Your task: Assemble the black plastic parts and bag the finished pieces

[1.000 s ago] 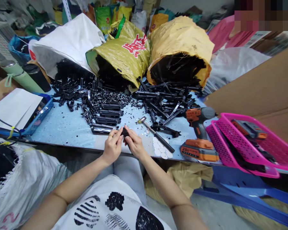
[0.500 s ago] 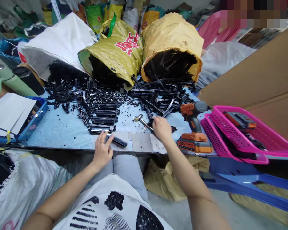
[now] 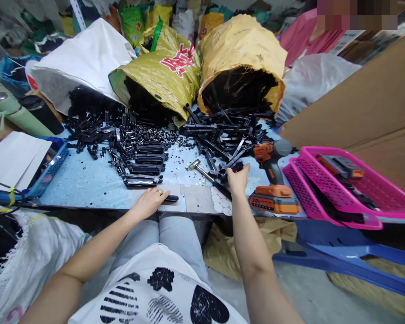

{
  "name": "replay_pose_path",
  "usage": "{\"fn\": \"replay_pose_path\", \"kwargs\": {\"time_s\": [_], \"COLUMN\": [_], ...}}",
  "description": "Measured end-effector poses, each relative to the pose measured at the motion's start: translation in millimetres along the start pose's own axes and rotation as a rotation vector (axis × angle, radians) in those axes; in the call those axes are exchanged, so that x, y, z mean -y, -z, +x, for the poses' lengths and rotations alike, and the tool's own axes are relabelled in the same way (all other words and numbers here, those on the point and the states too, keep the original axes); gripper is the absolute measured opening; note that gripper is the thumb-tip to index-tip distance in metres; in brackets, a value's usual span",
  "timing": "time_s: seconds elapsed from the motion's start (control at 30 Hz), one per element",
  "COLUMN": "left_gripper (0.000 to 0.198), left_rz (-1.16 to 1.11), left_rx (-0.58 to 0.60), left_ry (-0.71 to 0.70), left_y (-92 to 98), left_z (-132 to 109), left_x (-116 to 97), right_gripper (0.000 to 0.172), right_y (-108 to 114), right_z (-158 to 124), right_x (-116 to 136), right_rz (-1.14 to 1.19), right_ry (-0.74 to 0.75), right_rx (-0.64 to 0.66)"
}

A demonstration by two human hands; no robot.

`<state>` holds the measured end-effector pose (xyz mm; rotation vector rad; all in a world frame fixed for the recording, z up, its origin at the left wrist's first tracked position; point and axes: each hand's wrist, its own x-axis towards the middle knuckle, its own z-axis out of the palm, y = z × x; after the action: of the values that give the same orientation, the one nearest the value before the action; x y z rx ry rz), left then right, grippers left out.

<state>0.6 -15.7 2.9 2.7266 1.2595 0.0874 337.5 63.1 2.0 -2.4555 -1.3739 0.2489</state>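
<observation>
My left hand point(image 3: 149, 202) lies at the table's front edge, its fingers closed over a long black bar-shaped part point(image 3: 172, 198). Most of that part is under the hand; only its rounded right end shows. My right hand point(image 3: 238, 181) reaches over the black parts left of the drill, thumb and a finger spread. A dark piece lies between them, and I cannot make out any grip on it. Beside this hand is a hammer point(image 3: 205, 173), resting with its head to the upper left. Several assembled black parts point(image 3: 146, 168) lie in a row beyond my left hand.
An orange and black cordless drill point(image 3: 271, 175) stands right of my right hand. Pink baskets point(image 3: 340, 204) sit farther right. Behind, white point(image 3: 84, 58), olive point(image 3: 148, 74) and yellow point(image 3: 243, 45) sacks spill black parts. A blue basket point(image 3: 56, 164) is at left.
My right hand has left the hammer and moved right, its fingers now spread. The hammer rests on the table. My left hand has slid right and covers more of the black part.
</observation>
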Motion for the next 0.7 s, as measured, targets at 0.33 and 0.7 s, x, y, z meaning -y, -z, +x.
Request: {"fn": "replay_pose_path", "kwargs": {"time_s": [0.33, 0.7], "left_gripper": [0.034, 0.069], "left_rz": [-0.167, -0.226], "left_rx": [0.067, 0.040], "left_ry": [0.014, -0.001], "left_y": [-3.2, 4.2], "left_z": [5.6, 17.3], "left_x": [13.7, 2.6], "right_gripper": [0.031, 0.055], "right_y": [18.2, 4.1], "right_z": [-101.6, -125.5], "right_x": [33.0, 45.9], "right_rz": [-0.188, -0.436], "right_ry": [1.313, 1.130], "right_rx": [0.589, 0.408]}}
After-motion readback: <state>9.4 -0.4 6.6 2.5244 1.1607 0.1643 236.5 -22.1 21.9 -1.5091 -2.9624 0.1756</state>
